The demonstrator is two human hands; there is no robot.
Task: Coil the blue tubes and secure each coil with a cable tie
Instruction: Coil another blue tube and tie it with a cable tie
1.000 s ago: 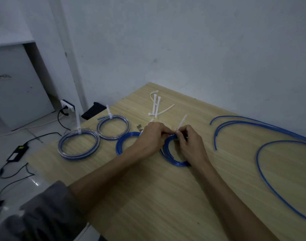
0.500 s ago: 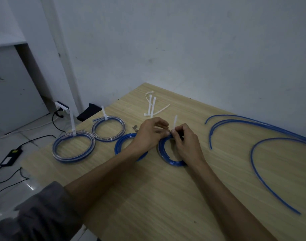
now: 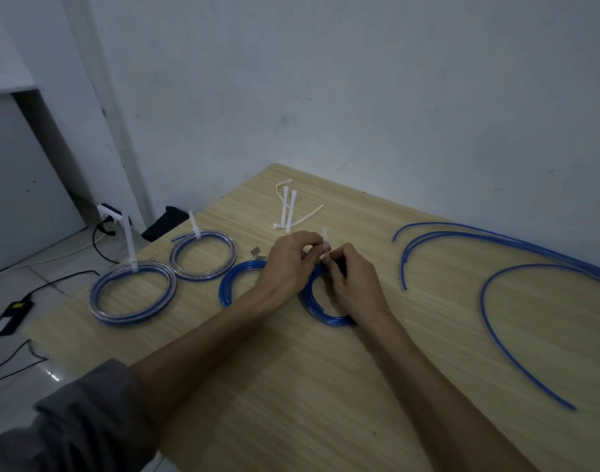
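Near the middle of the wooden table (image 3: 326, 386), both hands meet over a small blue coil (image 3: 320, 310) that lies flat on the top. The left hand (image 3: 288, 264) and the right hand (image 3: 354, 281) have their fingers curled in at the far rim of that coil, pinching a white cable tie (image 3: 325, 235) whose tail sticks up between them. Just left of the hands lies a second blue coil (image 3: 232, 284), partly hidden under the left wrist. Farther left sit two tied coils: a larger coil (image 3: 132, 294) close to the table's left edge with its tie tail standing upright, and a smaller tied coil (image 3: 203, 255) behind it near the far-left edge. A few spare cable ties (image 3: 288, 212) lie in a loose bunch beyond the hands, toward the table's back corner by the wall (image 3: 360, 80). On the right half, loose blue tubes (image 3: 496, 301) curve in long arcs, well apart from the hands, running toward the right edge of the view. The broad stretch of tabletop nearest the person holds only the two forearms. A grey sleeve (image 3: 77, 424) shows at the lower left. Off the left edge, on the floor, black cables trail from a power adapter (image 3: 9, 316)
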